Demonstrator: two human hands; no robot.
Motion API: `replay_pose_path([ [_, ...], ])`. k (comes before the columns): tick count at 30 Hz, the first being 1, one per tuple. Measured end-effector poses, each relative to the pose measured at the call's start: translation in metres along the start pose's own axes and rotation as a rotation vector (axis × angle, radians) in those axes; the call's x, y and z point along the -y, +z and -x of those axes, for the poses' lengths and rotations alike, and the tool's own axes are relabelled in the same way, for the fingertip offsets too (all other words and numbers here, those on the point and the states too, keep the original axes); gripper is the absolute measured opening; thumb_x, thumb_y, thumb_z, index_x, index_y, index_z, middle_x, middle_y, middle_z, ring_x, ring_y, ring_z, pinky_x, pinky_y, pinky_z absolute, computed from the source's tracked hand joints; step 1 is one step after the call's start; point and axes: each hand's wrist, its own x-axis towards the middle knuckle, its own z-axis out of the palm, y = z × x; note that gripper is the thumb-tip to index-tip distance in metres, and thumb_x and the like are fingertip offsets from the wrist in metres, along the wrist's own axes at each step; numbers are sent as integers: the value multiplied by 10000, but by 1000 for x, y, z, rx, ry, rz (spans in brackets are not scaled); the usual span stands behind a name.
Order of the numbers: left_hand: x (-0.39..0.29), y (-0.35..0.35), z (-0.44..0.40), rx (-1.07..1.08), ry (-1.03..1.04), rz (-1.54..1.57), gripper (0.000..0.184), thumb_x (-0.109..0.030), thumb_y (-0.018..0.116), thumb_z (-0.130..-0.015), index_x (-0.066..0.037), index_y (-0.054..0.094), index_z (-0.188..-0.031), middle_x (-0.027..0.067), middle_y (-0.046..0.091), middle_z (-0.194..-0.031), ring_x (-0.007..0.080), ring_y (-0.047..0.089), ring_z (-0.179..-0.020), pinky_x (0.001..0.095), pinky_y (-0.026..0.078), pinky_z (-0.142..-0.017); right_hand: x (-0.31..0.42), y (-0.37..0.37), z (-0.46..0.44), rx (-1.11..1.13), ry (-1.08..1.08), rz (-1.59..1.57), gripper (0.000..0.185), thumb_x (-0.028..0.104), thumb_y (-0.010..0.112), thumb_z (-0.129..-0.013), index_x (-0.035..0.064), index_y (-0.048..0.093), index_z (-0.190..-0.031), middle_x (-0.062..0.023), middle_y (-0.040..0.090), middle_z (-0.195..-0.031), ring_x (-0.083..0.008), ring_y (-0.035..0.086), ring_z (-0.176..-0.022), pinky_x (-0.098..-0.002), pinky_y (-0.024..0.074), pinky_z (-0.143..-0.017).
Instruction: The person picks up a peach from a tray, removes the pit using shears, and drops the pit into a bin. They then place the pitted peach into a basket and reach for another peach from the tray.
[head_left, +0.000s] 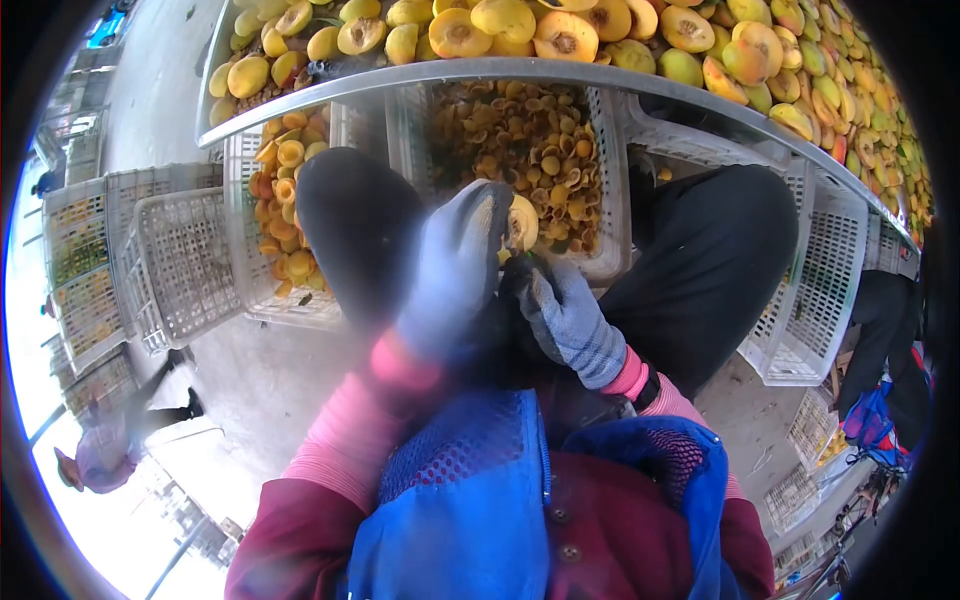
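Observation:
Both hands wear grey-blue gloves with dark fingers and meet above my lap. My left hand (455,260) is closed, its fingers against a halved yellow peach (522,222) whose cut face shows. Just below the fruit, my right hand (572,322) is curled with its dark fingertips close to the left hand. A small green spot shows by those fingertips; what the right hand grips is hidden. Beneath the hands, between my knees, stands a crate (612,190) of small peach scraps and hollow pieces.
A metal-edged table (450,70) heaped with halved peaches spans the front. Left of my knee is a white crate (240,200) of orange pieces. Plastic crates (185,262) stand farther left, others (822,285) at right. A person (105,450) is at lower left; another person's dark-clothed leg (880,330) at right.

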Motion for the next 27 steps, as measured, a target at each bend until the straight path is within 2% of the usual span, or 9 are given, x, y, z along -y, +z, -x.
replay_pose_path([
  [5, -19, -16, -20, 261, -636, 549, 268, -98, 480, -933, 65, 527, -1141, 107, 601, -988, 141, 564, -898, 266, 458, -824, 34, -2, 4, 158, 513, -417, 400, 472, 445, -921, 83, 518, -867, -15, 462, -606, -118, 429, -432, -243, 339, -372],
  [9, -6, -3, -7, 155, -454, 684, 256, -126, 450, -949, 64, 534, -1099, 86, 588, -944, 139, 551, -824, 268, 460, -759, 12, -8, 1, 495, 688, -1205, 458, 536, 401, -922, 91, 503, -891, 6, 401, -569, -84, 368, -401, -233, 293, -324],
  [12, 17, 17, 5, 150, -358, 587, 233, -187, 509, -899, 31, 564, -959, 95, 583, -805, 144, 545, -739, 293, 449, -664, 0, -2, -7, 739, 656, -1667, 439, 504, 373, -943, 84, 498, -930, 6, 428, -566, -72, 395, -391, -200, 312, -287],
  [15, -3, 10, 1, 23, -925, 1147, 307, -314, 453, -955, -34, 579, -961, 53, 577, -866, 127, 547, -737, 260, 465, -670, -2, 5, -14, 883, 468, -1748, 427, 473, 361, -956, 67, 491, -945, 3, 421, -580, -66, 403, -397, -181, 337, -285],
  [18, 10, -13, 2, -290, -1077, 764, 386, -413, 457, -936, -50, 579, -984, 70, 594, -889, 157, 581, -785, 294, 494, -671, 0, -1, -17, 816, 454, -1771, 431, 469, 368, -956, 62, 509, -933, 8, 408, -577, -67, 385, -399, -180, 314, -288],
  [20, 46, -46, 2, -716, -739, 641, 389, -384, 506, -921, -16, 571, -1030, 81, 599, -912, 183, 594, -825, 315, 501, -693, -9, -8, -22, 720, 517, -1768, 445, 473, 378, -953, 57, 532, -917, 14, 390, -573, -68, 360, -400, -185, 298, -298],
  [22, 83, -107, -4, -575, -649, 163, 403, -291, 591, -879, 33, 555, -1116, 142, 590, -987, 267, 593, -881, 344, 494, -757, -34, -10, -24, 622, 635, -1755, 466, 481, 388, -948, 51, 560, -897, 22, 369, -568, -69, 328, -400, -196, 288, -315],
  [24, 103, -124, -21, -216, -664, -880, 391, -290, 612, -863, -35, 575, -1157, 196, 549, -1067, 295, 553, -970, 365, 453, -852, -33, -13, -32, 609, 635, -1666, 497, 501, 399, -937, 47, 599, -903, 32, 352, -577, -72, 323, -431, -218, 294, -352],
  [27, 63, -89, -82, -246, -519, -377, 465, -340, 667, -810, -50, 575, -1161, 144, 596, -976, 286, 588, -904, 381, 471, -813, -33, -11, -41, 581, 594, -1600, 498, 510, 392, -936, 61, 607, -925, 38, 360, -586, -71, 334, -451, -219, 294, -371],
])
